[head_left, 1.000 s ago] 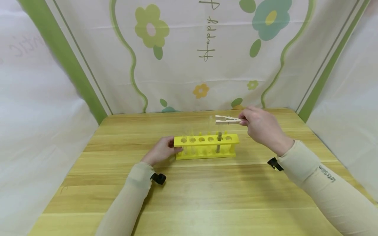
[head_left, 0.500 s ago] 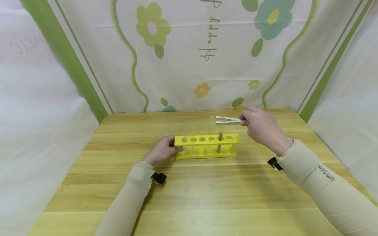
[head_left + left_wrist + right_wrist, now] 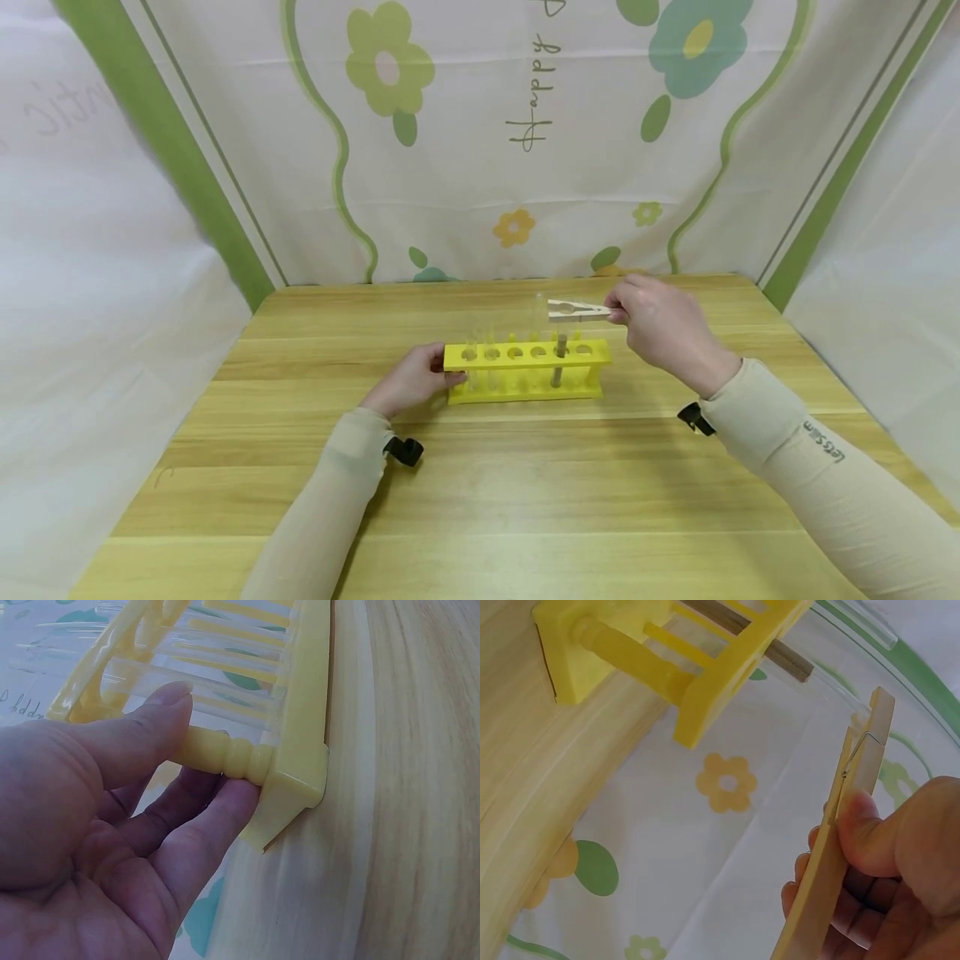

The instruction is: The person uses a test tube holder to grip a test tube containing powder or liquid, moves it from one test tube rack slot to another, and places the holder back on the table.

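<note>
A yellow test tube rack (image 3: 528, 357) stands upright on the table, holding several clear test tubes (image 3: 206, 686). One tube holds a brown column (image 3: 558, 372), and its clear upper part extends above the rack. My left hand (image 3: 411, 382) holds the rack's left end, thumb and fingers around the end post (image 3: 225, 754). Raised at the right, my right hand (image 3: 663, 332) grips a wooden test tube clamp (image 3: 579, 312) by its handle. The clamp's tip is at the upper end of the tube with the brown column; whether it squeezes the glass, I cannot tell.
The wooden table (image 3: 495, 492) extends in front of the rack. Behind it hangs a white flowered cloth (image 3: 450, 167), with further white cloth (image 3: 112, 275) along the sides. Other glass tube tops (image 3: 538, 315) stand close to the clamp's tip.
My right hand and the clamp have come down slightly toward the rack. The left hand keeps its hold on the rack, and the head view has shifted a little.
</note>
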`<state>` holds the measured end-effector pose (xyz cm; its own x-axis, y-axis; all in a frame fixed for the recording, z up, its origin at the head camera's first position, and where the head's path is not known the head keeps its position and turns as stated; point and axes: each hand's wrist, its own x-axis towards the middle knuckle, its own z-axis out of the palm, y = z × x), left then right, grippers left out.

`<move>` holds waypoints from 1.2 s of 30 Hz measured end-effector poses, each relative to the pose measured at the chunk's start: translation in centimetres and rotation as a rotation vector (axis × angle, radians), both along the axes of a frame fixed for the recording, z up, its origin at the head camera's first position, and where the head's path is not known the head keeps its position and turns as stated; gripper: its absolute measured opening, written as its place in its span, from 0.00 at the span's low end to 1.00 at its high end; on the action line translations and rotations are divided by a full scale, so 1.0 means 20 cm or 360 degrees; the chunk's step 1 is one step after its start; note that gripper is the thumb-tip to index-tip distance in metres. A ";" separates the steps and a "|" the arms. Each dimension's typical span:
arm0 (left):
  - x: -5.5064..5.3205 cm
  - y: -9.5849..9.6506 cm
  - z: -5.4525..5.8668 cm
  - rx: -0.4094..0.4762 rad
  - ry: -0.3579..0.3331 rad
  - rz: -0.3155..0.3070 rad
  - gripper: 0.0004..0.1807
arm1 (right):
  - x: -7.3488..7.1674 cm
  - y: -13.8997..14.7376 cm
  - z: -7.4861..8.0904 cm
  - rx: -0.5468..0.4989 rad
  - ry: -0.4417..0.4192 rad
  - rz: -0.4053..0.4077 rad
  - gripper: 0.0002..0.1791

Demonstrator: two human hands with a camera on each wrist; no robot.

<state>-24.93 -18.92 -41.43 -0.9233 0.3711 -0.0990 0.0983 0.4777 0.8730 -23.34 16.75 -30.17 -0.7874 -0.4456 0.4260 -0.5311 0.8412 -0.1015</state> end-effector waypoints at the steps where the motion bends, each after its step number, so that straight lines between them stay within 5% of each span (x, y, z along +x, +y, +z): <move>1: 0.00 0.00 0.00 0.0003 -0.0001 0.0002 0.13 | 0.00 0.00 0.00 0.0004 -0.0006 -0.0003 0.02; 36: 0.00 0.00 0.00 -0.0002 0.0013 -0.0009 0.12 | 0.00 0.00 -0.22 0.0047 -0.0114 0.0011 0.04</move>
